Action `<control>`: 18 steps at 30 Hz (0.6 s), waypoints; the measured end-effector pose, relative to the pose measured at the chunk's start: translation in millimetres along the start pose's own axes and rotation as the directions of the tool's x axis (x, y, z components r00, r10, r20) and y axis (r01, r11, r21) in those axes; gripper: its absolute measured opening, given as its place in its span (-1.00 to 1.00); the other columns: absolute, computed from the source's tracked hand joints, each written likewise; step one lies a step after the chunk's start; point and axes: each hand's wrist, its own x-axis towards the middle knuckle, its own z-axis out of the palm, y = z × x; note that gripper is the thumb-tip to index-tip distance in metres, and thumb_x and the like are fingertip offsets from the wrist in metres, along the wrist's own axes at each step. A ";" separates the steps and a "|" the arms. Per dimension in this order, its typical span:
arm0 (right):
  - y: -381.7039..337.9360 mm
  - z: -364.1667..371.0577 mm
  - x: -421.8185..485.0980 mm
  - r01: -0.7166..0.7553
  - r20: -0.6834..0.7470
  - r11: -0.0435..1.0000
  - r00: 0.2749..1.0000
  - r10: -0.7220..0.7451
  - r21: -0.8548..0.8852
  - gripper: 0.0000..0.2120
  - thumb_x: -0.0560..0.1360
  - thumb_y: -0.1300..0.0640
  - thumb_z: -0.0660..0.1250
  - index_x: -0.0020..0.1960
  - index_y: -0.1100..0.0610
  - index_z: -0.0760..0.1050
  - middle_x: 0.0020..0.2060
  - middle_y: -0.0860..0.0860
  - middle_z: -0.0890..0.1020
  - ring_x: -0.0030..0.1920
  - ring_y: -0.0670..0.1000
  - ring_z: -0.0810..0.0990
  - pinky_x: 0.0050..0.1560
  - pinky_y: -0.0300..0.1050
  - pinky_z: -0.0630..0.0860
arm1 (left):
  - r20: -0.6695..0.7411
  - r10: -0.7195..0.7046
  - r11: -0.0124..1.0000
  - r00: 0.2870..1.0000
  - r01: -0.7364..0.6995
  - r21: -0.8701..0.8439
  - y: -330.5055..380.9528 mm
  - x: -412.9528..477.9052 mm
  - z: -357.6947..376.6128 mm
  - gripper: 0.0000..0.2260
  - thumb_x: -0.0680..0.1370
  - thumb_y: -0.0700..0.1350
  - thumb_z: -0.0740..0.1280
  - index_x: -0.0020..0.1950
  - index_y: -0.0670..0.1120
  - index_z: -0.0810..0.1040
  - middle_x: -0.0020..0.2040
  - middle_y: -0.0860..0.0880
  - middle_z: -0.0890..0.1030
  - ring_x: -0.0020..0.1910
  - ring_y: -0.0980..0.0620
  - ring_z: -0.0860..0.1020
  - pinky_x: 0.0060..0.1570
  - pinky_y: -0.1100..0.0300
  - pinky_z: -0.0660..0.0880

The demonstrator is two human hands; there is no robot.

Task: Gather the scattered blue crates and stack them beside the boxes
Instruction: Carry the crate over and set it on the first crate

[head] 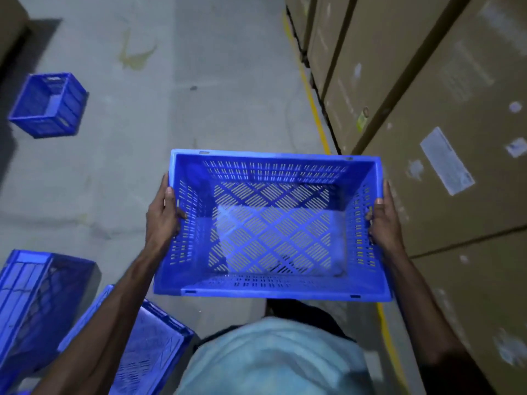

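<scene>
Four blue crates showed in all. One, the held crate (271, 169), hung level above the floor (176, 115), open side up, near the wall of cardboard boxes (427, 115) on the right. The left hand (162, 220) gripped its left end wall with fingers curled round the rim, and the right hand (383, 223) clasped the opposite end likewise. A far crate (48, 105) sat upright well apart at the left. Two tipped crates (37, 303) lay near the person's left side (whether touching, I could not tell). No stack showed beside the boxes, so the job looked barely begun: this one to set down by the yellow line (313, 109), then three more to fetch.
</scene>
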 end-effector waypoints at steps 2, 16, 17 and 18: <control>-33.6 13.7 64.1 0.026 0.018 1.000 1.000 -0.026 0.017 -0.57 0.56 -0.30 -0.01 0.37 -0.68 0.05 -0.28 -0.05 0.54 -0.40 0.00 0.43 -0.22 0.06 0.40 | -0.060 -0.006 1.000 0.998 0.006 0.004 19.2 44.6 17.6 -0.62 0.72 0.17 0.10 0.56 0.36 0.27 -0.31 -0.15 0.56 -0.45 -0.04 0.38 -0.46 0.13 0.38; -255.2 233.7 428.0 0.337 0.229 0.941 0.918 -0.324 -0.018 -0.57 0.63 -0.21 -0.01 0.37 -0.67 0.05 -0.31 -0.03 0.52 -0.42 -0.02 0.42 -0.26 0.04 0.43 | -0.332 -0.124 0.991 0.935 0.097 -0.096 62.3 369.2 48.1 -0.63 0.72 0.16 0.11 0.55 0.33 0.31 -0.26 -0.15 0.52 -0.40 -0.01 0.43 -0.56 0.25 0.32; -272.6 257.4 449.9 0.350 0.234 0.937 0.912 -0.337 -0.015 -0.57 0.61 -0.23 -0.01 0.37 -0.68 0.05 -0.31 -0.05 0.52 -0.42 -0.04 0.42 -0.25 0.03 0.43 | -0.347 -0.132 0.990 0.928 0.102 -0.102 60.5 399.3 46.2 -0.63 0.73 0.14 0.11 0.54 0.35 0.32 -0.25 -0.14 0.53 -0.43 0.02 0.43 -0.57 0.26 0.31; -291.1 280.2 469.0 0.350 0.248 0.937 0.908 -0.338 -0.003 -0.57 0.60 -0.24 -0.02 0.37 -0.68 0.06 -0.31 -0.07 0.53 -0.41 -0.05 0.43 -0.23 0.02 0.42 | -0.356 -0.150 0.987 0.922 0.118 -0.111 59.1 428.5 43.8 -0.64 0.73 0.13 0.11 0.53 0.36 0.32 -0.25 -0.14 0.54 -0.46 0.06 0.43 -0.58 0.27 0.30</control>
